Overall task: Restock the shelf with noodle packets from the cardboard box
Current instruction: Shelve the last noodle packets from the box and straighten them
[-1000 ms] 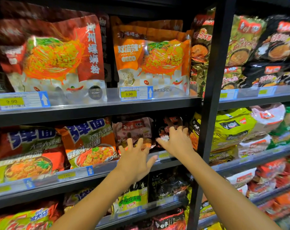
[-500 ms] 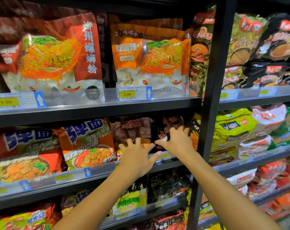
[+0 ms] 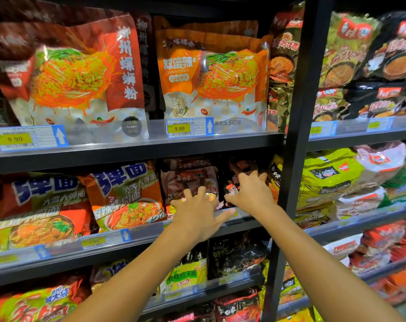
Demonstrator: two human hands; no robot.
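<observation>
Both hands are up at the middle shelf (image 3: 137,238), fingers spread wide and holding nothing. The left hand (image 3: 198,211) lies with its fingertips against the pink packet (image 3: 190,180); the right hand (image 3: 250,192) presses flat on the dark packet (image 3: 240,168) just beside it, near the black upright (image 3: 297,159). The packets stand upright behind the clear shelf lip.

They look light and puffy — glossy film around a brittle noodle block, so likely slippery and easy to crush. A flat palm on the face should nudge one back without denting it. To lift one, the side seams or top edge seem the safer hold. The box is not in view.
</observation>
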